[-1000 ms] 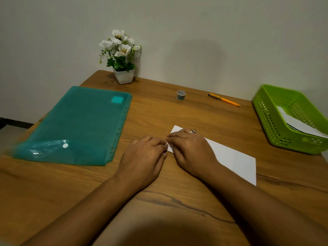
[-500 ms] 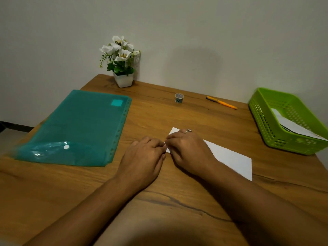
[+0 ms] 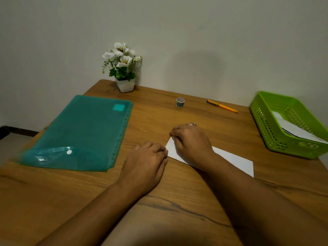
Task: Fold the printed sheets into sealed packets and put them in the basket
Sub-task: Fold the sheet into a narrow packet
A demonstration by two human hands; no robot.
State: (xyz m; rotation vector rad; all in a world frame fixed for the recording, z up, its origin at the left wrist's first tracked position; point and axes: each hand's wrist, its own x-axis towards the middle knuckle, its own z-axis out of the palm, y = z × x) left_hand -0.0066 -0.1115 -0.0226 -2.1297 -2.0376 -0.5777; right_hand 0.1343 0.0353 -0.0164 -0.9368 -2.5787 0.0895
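Sheet [image 3: 232,159]: white paper, already folded to a long narrow strip, lying flat on the table [image 3: 177,210] near its middle, angled from upper left to lower right. Printed side is not seen.

Right hand [image 3: 190,144] is laid over the left end of the strip, fingers curled down and pressing its corner; a ring is worn. Left hand [image 3: 145,160] is held loosely curled on the table, fingertips touching the strip's left edge. Nothing is lifted or gripped.

Handling, judged: very light, thin, limp when held by one end, easily creased and easily slid on the smooth wood. One end is best pinned flat while the other is folded; edges or corners are to be pinched.

Basket [image 3: 262,125], green, stands at the right edge, well apart; white paper [image 3: 298,131] is already inside. Tape roll [image 3: 180,102] stands behind, presumably for sealing.
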